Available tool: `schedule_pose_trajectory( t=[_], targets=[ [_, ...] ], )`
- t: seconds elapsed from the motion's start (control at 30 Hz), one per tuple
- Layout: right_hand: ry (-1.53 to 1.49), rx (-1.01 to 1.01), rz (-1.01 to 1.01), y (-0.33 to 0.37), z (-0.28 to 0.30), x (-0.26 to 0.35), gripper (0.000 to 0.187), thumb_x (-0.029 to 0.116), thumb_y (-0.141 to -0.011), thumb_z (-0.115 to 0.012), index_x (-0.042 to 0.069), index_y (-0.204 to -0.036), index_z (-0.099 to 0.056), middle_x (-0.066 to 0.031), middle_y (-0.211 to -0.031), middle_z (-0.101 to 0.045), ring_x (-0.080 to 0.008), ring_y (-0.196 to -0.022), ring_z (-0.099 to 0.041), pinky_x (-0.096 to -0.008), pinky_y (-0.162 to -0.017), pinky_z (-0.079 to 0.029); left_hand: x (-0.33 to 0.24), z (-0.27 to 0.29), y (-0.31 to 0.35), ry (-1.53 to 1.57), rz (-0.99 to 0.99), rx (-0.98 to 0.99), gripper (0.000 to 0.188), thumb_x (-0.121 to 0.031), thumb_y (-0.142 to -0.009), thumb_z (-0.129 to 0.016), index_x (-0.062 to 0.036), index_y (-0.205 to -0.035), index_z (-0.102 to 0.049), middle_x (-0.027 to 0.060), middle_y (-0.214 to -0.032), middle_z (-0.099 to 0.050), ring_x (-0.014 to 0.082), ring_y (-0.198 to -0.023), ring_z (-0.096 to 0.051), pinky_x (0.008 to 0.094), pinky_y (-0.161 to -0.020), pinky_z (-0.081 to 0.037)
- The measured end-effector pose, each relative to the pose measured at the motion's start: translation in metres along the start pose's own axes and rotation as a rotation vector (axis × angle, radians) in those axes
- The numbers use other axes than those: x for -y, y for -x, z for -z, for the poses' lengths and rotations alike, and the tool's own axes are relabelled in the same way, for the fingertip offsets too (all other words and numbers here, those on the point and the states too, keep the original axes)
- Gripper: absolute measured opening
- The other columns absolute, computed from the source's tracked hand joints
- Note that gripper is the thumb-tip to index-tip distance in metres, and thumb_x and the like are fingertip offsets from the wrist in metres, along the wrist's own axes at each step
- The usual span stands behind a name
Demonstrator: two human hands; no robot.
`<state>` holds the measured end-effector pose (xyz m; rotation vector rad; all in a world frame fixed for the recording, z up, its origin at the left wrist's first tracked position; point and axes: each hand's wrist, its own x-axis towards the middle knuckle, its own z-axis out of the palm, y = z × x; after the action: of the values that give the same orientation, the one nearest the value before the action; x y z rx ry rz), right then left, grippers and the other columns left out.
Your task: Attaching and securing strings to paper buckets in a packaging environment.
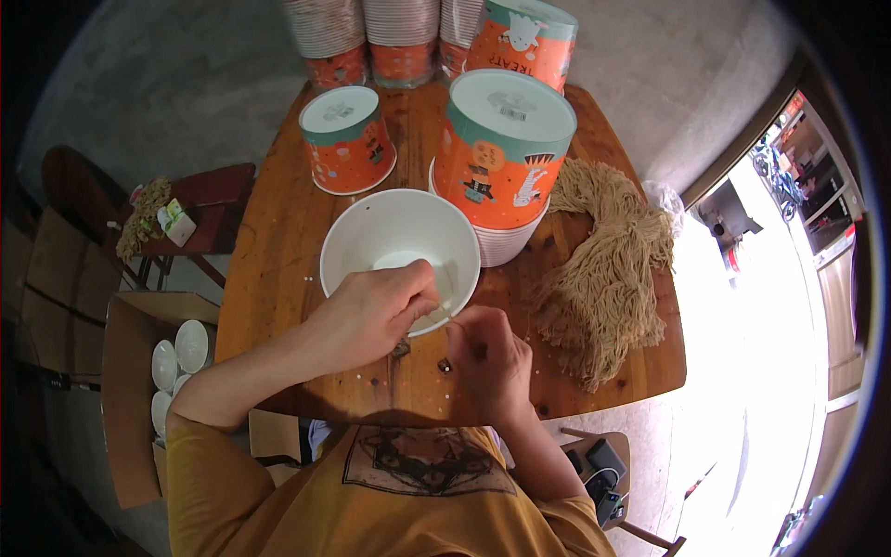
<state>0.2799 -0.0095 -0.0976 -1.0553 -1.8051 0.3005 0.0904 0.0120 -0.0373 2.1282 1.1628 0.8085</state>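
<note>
A white-lined paper bucket [357, 243] stands open end up at the middle of the table, in front of me. My left hand [376, 311] reaches over its near rim, fingers curled closed inside the mouth; what they hold, if anything, is hidden. Just outside the rim, at the near right, my right hand [492, 357] is closed in a pinch, and I cannot make out anything in its fingertips. To the right lies a thick bundle of tan cords [603, 278]. Behind the bucket, a large orange and green bucket [501, 162] sits upside down over a stack of white-rimmed ones.
A smaller orange bucket [348, 144] is upside down at the back left. Wrapped bucket stacks [399, 46] and another upturned bucket [524, 42] line the table's far end. A carton [130, 399] with white bowls stands left; a chair [603, 473] stands at the lower right.
</note>
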Motion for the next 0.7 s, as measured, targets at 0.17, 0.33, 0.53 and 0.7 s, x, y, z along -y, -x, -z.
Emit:
schedule_pose_trajectory(
  t=[0.17, 0.33, 0.53, 0.7],
  targets=[
    [-0.091, 0.083, -0.168, 0.006, 0.007, 0.0, 0.022, 0.01, -0.084, -0.07, 0.01, -0.1, -0.055, -0.0004, -0.055, -0.048, -0.0137, -0.045, -0.051, -0.0297, -0.044, -0.042, 0.0, 0.002, -0.002, 0.048, 0.063, -0.019, 0.01, -0.005, -0.092, -0.057, -0.0011, -0.09, -0.048, 0.0137, -0.08, -0.064, 0.0322, -0.073, -0.066, 0.038, -0.063, -0.05],
    [-0.077, 0.08, -0.176, 0.007, 0.003, -0.002, 0.017, 0.011, -0.086, -0.066, 0.011, -0.099, -0.056, -0.0027, -0.055, -0.05, -0.018, -0.045, -0.053, -0.0327, -0.045, -0.044, 0.0, 0.002, -0.002, 0.081, 0.06, -0.02, 0.01, -0.005, -0.092, -0.057, -0.0013, -0.09, -0.048, 0.0132, -0.078, -0.064, 0.0315, -0.073, -0.066, 0.0378, -0.063, -0.05],
    [-0.073, 0.06, -0.093, 0.014, -0.004, -0.01, 0.009, 0.007, -0.087, -0.063, 0.009, -0.092, -0.056, -0.0086, -0.058, -0.055, -0.0277, -0.05, -0.059, -0.0369, -0.046, -0.046, -0.001, 0.002, -0.002, 0.045, 0.053, -0.012, 0.01, -0.006, -0.092, -0.057, -0.0017, -0.09, -0.048, 0.0136, -0.076, -0.062, 0.0324, -0.071, -0.064, 0.0389, -0.063, -0.049],
    [-0.169, 0.18, -0.186, 0.012, 0.005, 0.001, 0.008, 0.008, -0.089, -0.063, 0.007, -0.094, -0.058, -0.0129, -0.067, -0.06, -0.0324, -0.06, -0.064, -0.0387, -0.053, -0.05, 0.006, 0.005, 0.001, -0.001, 0.085, -0.029, 0.012, -0.01, -0.092, -0.058, -0.0023, -0.092, -0.049, 0.013, -0.075, -0.061, 0.0325, -0.069, -0.063, 0.0381, -0.061, -0.048]
  ],
)
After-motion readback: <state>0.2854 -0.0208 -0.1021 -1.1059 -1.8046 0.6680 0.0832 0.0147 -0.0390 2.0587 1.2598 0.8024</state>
